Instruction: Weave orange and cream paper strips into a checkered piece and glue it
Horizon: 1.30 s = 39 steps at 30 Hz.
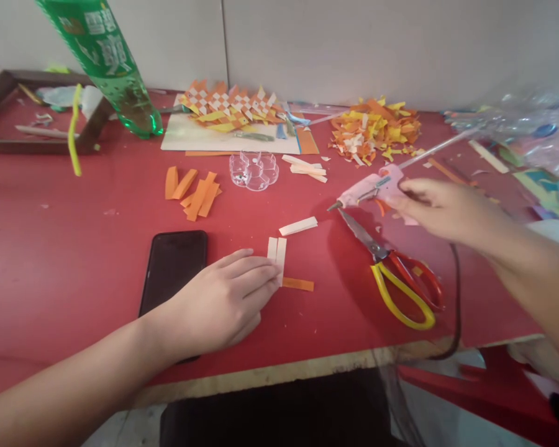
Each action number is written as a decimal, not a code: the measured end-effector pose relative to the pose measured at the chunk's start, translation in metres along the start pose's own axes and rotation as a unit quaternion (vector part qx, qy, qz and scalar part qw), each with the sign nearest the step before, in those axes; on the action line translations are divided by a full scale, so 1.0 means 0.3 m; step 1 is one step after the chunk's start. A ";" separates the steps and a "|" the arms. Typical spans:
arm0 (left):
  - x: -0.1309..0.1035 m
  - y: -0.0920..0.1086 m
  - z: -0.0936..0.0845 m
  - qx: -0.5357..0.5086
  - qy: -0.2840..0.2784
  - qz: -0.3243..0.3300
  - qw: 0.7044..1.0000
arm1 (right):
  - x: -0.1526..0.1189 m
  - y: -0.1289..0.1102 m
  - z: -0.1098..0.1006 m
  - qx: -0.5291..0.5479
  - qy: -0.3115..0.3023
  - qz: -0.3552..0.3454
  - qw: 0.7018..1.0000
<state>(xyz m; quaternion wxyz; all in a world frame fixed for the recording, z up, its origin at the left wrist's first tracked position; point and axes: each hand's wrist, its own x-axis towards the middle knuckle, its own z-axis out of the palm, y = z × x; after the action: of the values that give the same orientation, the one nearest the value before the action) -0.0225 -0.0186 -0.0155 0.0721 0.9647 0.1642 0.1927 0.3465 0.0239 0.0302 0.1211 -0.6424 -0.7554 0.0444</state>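
My right hand (426,208) is closed around the grip of a pink hot glue gun (366,189), its nozzle pointing left and down, with a clear glue stick (440,149) running out of its back. My left hand (233,295) has its fingers bent and close together, pressing on a folded cream paper strip (278,251). An orange paper strip (299,284) sticks out to the right from beneath it; the fingertips hide where they meet. Just above lies another cream strip (298,226). Scissors (377,251) with red and yellow handles rest below the glue gun.
A black phone (173,264) lies partly under my left forearm. Behind are orange strips (200,197), a clear petal-shaped dish (254,171), woven paper pieces (228,105) and a heap of paper scraps (375,127). A green bottle (107,68) stands back left. A dark cord (456,298) crosses the table's front edge.
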 end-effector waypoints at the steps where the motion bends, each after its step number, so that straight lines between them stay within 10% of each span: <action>1: 0.001 0.000 0.000 0.001 0.003 0.000 1.000 | -0.005 0.001 0.013 -0.033 -0.024 0.027 0.999; 10: 0.014 0.005 -0.008 -0.008 0.013 -0.009 1.000 | -0.024 -0.116 0.015 -0.198 0.019 -0.065 0.978; 19: 0.023 0.006 -0.013 -0.001 0.049 0.010 0.999 | 0.065 -0.349 0.221 -0.021 0.054 -0.415 0.908; 27: 0.025 0.012 -0.016 0.004 0.059 0.009 0.998 | 0.044 -0.314 0.204 0.029 0.127 -0.404 0.905; 39: 0.021 0.011 -0.009 -0.002 0.033 -0.006 0.999 | -0.088 -0.317 0.177 0.069 0.074 -0.380 0.919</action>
<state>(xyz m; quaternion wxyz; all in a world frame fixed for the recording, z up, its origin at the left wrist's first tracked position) -0.0170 -0.0194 -0.0102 0.0694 0.9568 0.1717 0.2240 0.2463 -0.0135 -0.0034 0.2285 -0.2986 -0.9266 -0.0009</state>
